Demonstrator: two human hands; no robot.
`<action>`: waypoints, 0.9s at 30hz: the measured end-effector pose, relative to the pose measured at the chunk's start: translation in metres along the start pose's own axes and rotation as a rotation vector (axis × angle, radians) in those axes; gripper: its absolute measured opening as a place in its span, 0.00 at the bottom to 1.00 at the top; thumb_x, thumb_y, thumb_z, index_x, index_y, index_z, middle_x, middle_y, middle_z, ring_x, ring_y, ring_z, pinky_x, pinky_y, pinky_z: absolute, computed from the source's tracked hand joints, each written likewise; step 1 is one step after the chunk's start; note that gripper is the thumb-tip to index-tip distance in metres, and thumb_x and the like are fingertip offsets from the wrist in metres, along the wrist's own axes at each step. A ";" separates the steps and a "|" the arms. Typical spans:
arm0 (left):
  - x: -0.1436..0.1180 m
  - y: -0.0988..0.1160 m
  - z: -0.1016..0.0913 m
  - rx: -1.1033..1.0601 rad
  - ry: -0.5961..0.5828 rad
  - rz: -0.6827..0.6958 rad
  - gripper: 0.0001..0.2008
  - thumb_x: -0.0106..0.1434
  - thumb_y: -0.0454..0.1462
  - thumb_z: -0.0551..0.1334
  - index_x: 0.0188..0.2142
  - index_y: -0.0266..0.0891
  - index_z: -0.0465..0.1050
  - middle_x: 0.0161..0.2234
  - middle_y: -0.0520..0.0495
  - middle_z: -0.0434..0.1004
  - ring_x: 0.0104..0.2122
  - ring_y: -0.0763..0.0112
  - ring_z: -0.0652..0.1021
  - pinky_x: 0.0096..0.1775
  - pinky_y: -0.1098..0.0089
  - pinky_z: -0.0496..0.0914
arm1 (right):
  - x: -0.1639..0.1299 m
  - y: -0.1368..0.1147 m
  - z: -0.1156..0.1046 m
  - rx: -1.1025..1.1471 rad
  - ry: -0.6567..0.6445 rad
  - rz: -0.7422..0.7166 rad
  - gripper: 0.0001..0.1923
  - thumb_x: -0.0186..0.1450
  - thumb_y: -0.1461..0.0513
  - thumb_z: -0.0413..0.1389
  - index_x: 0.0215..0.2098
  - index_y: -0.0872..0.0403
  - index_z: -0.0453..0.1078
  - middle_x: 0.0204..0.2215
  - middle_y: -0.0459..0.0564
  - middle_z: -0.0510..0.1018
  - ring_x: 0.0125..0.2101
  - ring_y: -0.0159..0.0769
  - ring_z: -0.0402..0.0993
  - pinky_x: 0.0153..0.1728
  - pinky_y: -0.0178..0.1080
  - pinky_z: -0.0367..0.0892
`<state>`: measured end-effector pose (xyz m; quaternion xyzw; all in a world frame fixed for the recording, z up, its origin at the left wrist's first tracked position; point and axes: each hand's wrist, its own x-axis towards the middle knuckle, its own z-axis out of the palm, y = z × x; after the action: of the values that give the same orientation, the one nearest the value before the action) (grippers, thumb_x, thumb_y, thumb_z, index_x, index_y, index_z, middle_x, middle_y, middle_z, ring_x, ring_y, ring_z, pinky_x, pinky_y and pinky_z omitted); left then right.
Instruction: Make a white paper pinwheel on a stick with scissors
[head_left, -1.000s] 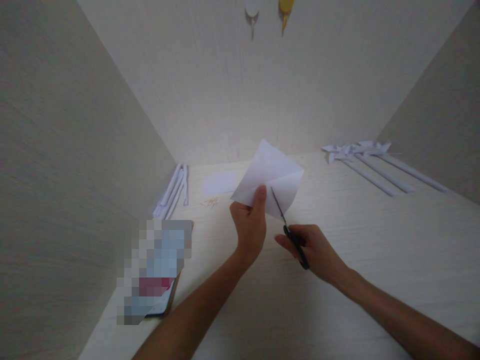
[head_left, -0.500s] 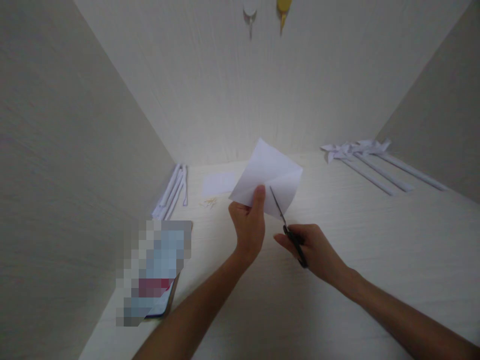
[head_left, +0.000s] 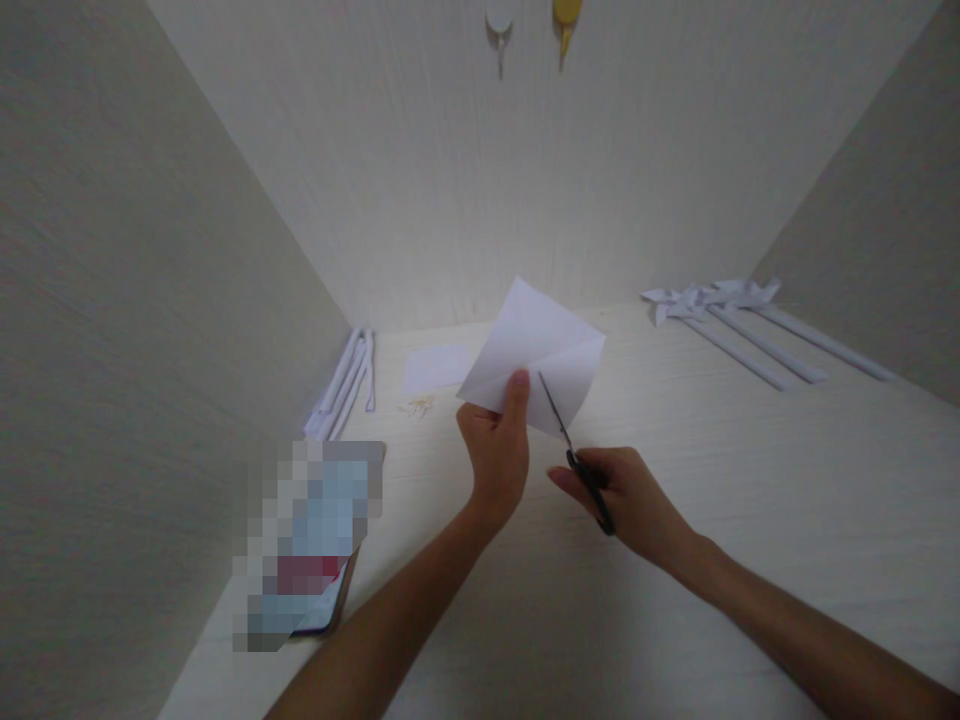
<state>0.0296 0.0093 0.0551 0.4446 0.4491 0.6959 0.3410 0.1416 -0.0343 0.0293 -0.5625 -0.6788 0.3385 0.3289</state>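
A: Left hand (head_left: pixel 499 455)?
B: Thumb and fingers pinching paper sheet (head_left: pixel 536 335), above tabletop (head_left: pixel 750 480).
A: Right hand (head_left: pixel 630 500)?
B: Fingers curled round scissors (head_left: pixel 591 487), blades at sheet. 3 paper pinwheels (head_left: pixel 694 302) lie far right.

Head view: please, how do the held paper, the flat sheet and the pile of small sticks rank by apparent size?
1. held paper
2. flat sheet
3. pile of small sticks
The held paper looks nearer; true sizes unsure.

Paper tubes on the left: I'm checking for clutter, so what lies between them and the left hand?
In the head view, a small pile of thin yellowish pieces lies between the paper tubes and the left hand.
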 end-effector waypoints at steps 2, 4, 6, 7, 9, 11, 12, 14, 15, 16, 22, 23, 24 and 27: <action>0.000 0.000 0.000 0.003 0.000 -0.007 0.13 0.51 0.42 0.61 0.19 0.34 0.68 0.19 0.52 0.70 0.20 0.78 0.69 0.22 0.78 0.63 | 0.000 0.000 0.000 -0.002 -0.004 0.001 0.25 0.54 0.46 0.49 0.12 0.55 0.50 0.12 0.40 0.50 0.16 0.24 0.45 0.15 0.31 0.43; 0.000 -0.001 0.000 0.003 0.005 -0.005 0.13 0.50 0.42 0.62 0.18 0.34 0.68 0.19 0.52 0.69 0.20 0.78 0.69 0.22 0.78 0.63 | -0.001 -0.001 -0.001 -0.008 -0.004 0.000 0.25 0.54 0.46 0.49 0.12 0.55 0.50 0.12 0.40 0.50 0.16 0.24 0.45 0.15 0.31 0.43; 0.000 -0.001 0.000 -0.004 0.007 -0.001 0.13 0.50 0.42 0.62 0.18 0.34 0.68 0.18 0.52 0.68 0.20 0.78 0.69 0.22 0.78 0.63 | 0.000 -0.002 0.000 -0.009 0.000 -0.003 0.25 0.54 0.46 0.49 0.12 0.55 0.50 0.12 0.40 0.50 0.16 0.24 0.45 0.15 0.31 0.43; 0.000 -0.001 0.000 -0.008 0.007 -0.001 0.13 0.50 0.42 0.62 0.19 0.34 0.68 0.18 0.52 0.68 0.20 0.78 0.69 0.22 0.78 0.64 | 0.000 -0.002 0.000 -0.007 0.001 -0.003 0.25 0.54 0.46 0.49 0.12 0.55 0.50 0.12 0.40 0.50 0.16 0.24 0.45 0.15 0.31 0.44; 0.001 -0.001 0.000 -0.013 0.007 -0.006 0.13 0.50 0.42 0.61 0.19 0.34 0.68 0.18 0.52 0.68 0.20 0.78 0.69 0.23 0.78 0.64 | 0.000 -0.002 0.000 -0.003 -0.002 0.002 0.25 0.55 0.46 0.49 0.12 0.54 0.50 0.12 0.40 0.50 0.16 0.24 0.45 0.16 0.31 0.44; 0.001 0.000 0.000 -0.013 0.003 -0.012 0.13 0.50 0.42 0.61 0.19 0.34 0.68 0.18 0.52 0.68 0.20 0.78 0.69 0.23 0.78 0.64 | 0.001 -0.001 0.000 -0.003 -0.009 0.008 0.25 0.54 0.46 0.49 0.12 0.54 0.50 0.12 0.40 0.50 0.16 0.24 0.45 0.16 0.31 0.44; 0.000 0.000 0.000 -0.013 0.001 -0.016 0.13 0.50 0.42 0.61 0.18 0.34 0.68 0.18 0.52 0.68 0.20 0.78 0.69 0.22 0.78 0.63 | 0.001 -0.001 0.000 -0.002 -0.012 0.011 0.25 0.54 0.46 0.49 0.12 0.55 0.50 0.12 0.40 0.50 0.16 0.24 0.45 0.16 0.31 0.43; -0.001 -0.001 0.000 -0.016 -0.003 -0.025 0.13 0.50 0.43 0.61 0.18 0.34 0.68 0.18 0.52 0.68 0.20 0.78 0.69 0.22 0.78 0.63 | 0.001 0.000 0.000 -0.002 -0.015 0.015 0.25 0.54 0.46 0.49 0.12 0.55 0.50 0.12 0.40 0.50 0.16 0.24 0.45 0.16 0.31 0.43; -0.001 -0.002 0.001 -0.021 -0.005 -0.029 0.13 0.50 0.43 0.62 0.19 0.34 0.68 0.19 0.52 0.69 0.20 0.77 0.69 0.22 0.77 0.63 | 0.001 0.000 0.000 -0.003 -0.013 0.016 0.25 0.54 0.45 0.49 0.12 0.55 0.50 0.12 0.40 0.50 0.16 0.24 0.45 0.16 0.31 0.43; -0.001 -0.002 0.001 -0.032 -0.008 -0.032 0.13 0.50 0.42 0.62 0.19 0.34 0.68 0.19 0.51 0.69 0.21 0.77 0.69 0.23 0.77 0.64 | 0.001 0.001 -0.001 -0.005 -0.011 0.017 0.26 0.54 0.45 0.49 0.12 0.55 0.50 0.12 0.40 0.50 0.17 0.24 0.45 0.16 0.31 0.43; 0.029 0.005 -0.011 -0.186 -0.173 -0.096 0.08 0.48 0.40 0.62 0.23 0.35 0.71 0.20 0.52 0.70 0.21 0.78 0.69 0.23 0.78 0.63 | 0.003 0.005 -0.003 -0.089 0.008 0.010 0.26 0.55 0.45 0.48 0.12 0.55 0.50 0.12 0.41 0.52 0.16 0.25 0.46 0.17 0.31 0.44; 0.038 0.010 -0.016 -0.186 -0.242 -0.126 0.08 0.48 0.40 0.62 0.22 0.35 0.71 0.19 0.53 0.69 0.19 0.79 0.68 0.21 0.78 0.61 | 0.004 0.005 -0.003 -0.115 0.013 0.008 0.26 0.55 0.45 0.48 0.12 0.55 0.50 0.11 0.41 0.52 0.16 0.25 0.47 0.17 0.31 0.44; 0.046 0.015 -0.022 -0.165 -0.324 -0.164 0.08 0.48 0.39 0.62 0.23 0.35 0.71 0.18 0.53 0.69 0.18 0.80 0.67 0.20 0.78 0.60 | 0.004 0.005 -0.003 -0.141 0.015 0.004 0.26 0.55 0.45 0.48 0.12 0.55 0.50 0.11 0.41 0.53 0.16 0.25 0.48 0.17 0.31 0.44; 0.066 0.031 -0.038 0.039 -0.517 -0.224 0.09 0.44 0.38 0.65 0.26 0.35 0.73 0.20 0.50 0.73 0.20 0.76 0.71 0.23 0.76 0.64 | 0.004 0.006 -0.002 -0.207 0.001 -0.030 0.25 0.56 0.47 0.48 0.12 0.55 0.53 0.11 0.42 0.56 0.16 0.25 0.50 0.17 0.31 0.45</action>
<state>-0.0322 0.0431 0.0972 0.5614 0.4068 0.5086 0.5105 0.1457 -0.0296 0.0250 -0.5836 -0.7183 0.2613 0.2743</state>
